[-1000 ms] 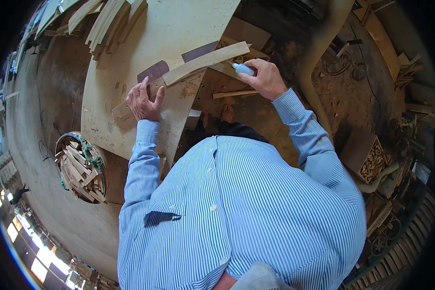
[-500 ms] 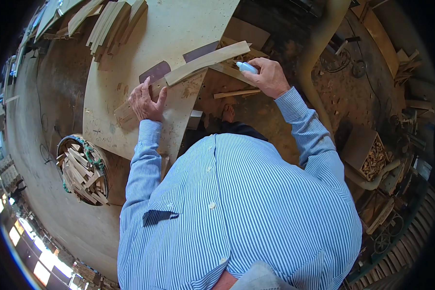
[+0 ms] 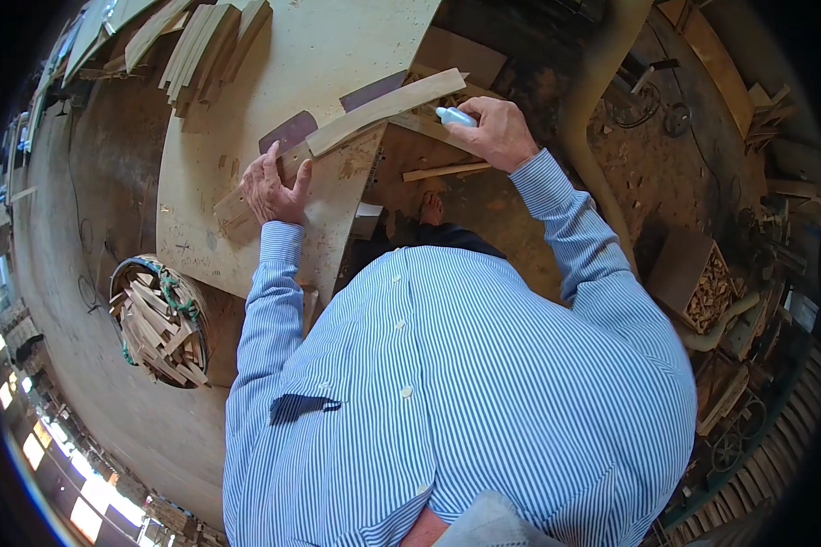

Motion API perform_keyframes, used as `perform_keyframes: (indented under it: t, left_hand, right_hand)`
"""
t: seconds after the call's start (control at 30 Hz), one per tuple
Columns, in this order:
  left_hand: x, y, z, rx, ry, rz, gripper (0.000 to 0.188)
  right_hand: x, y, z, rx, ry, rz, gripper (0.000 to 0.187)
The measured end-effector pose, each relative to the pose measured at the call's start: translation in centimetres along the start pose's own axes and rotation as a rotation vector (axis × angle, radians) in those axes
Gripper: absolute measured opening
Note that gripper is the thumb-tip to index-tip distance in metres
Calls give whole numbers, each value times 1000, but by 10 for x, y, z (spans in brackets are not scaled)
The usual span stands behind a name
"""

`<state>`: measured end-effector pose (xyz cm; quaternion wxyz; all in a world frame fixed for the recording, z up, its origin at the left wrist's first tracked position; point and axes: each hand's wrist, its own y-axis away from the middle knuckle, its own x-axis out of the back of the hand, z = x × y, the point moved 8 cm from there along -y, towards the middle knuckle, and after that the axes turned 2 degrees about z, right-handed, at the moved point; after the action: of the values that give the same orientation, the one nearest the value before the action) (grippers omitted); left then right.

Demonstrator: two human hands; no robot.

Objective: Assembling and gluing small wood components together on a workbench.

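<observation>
My right hand (image 3: 502, 137) is closed around a small light-blue squeeze bottle (image 3: 456, 117), its narrow tip pointing left. The bottle hangs just off the right side of a curved pale wood strip (image 3: 388, 111). That strip lies aslant across the edge of a plywood worktop (image 3: 337, 46), its far end jutting past the edge. My left hand (image 3: 275, 190) rests with fingers apart over a flat pale wood piece (image 3: 234, 217) at the strip's near end. Two purplish-brown flat pieces lie along the strip's far side, a near one (image 3: 289, 132) and a farther one (image 3: 372, 91).
Several curved wood pieces (image 3: 212, 50) are stacked at the worktop's far left. A round basket (image 3: 160, 319) of wood offcuts stands at lower left. On the floor to the right is a box of wood scraps (image 3: 707, 292). A thick hose (image 3: 586, 109) runs beside my right arm.
My right hand and the bottle have shifted slightly up and left, and the bottle lies a little more level. The whole view has moved slightly too. My left hand keeps its place on the wood.
</observation>
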<state>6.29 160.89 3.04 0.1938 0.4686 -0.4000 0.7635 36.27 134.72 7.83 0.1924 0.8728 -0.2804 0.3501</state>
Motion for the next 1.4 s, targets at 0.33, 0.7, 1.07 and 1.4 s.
perform_keyframes:
  t: [0.33, 0.7, 1.07, 1.4]
  left_hand:
    - [-1, 0, 1, 7, 1, -17, 75]
    - [-2, 1, -2, 4, 18, -27, 75]
    - [-2, -2, 2, 10, 10, -37, 75]
    - [-3, -1, 1, 9, 1, -34, 77]
  right_hand:
    - [0, -3, -2, -35, 4, -9, 48]
    - [7, 2, 12, -78, -32, 39, 49]
    - [7, 6, 21, -99, -96, 96, 48]
    - [-3, 12, 15, -147, -199, 73, 49]
